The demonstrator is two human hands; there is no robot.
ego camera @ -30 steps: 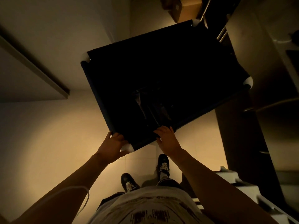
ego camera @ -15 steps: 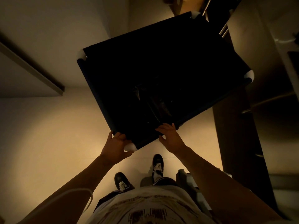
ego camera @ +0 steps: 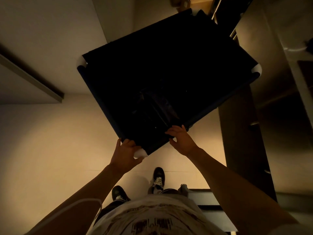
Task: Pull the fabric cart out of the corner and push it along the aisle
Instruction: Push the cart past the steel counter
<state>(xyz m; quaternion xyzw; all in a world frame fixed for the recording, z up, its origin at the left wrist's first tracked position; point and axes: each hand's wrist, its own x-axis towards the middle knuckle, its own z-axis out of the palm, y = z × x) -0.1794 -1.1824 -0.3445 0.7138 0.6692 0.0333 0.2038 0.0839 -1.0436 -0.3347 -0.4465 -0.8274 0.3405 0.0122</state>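
The fabric cart [ego camera: 94, 92] is a square frame of dark blue cloth with white plastic corner caps, seen from above in the middle of the head view. Its inside is black, with some dark folded material dimly showing near the front. My left hand [ego camera: 126, 154] is wrapped around the nearest corner, beside the white cap. My right hand [ego camera: 182, 139] grips the front right rim, fingers over the edge. The cart sits turned at an angle to me on the pale floor.
A pale wall with a dark rail [ego camera: 32, 80] runs on the left. Dark shelving or cabinets [ego camera: 243, 141] stand close on the right. A cardboard box [ego camera: 179, 2] lies beyond the cart's far corner. White steps or shelves [ego camera: 205, 197] are by my right foot.
The cart has shifted slightly up and away in the view, and both hands moved forward with it. My feet have stepped along behind it.
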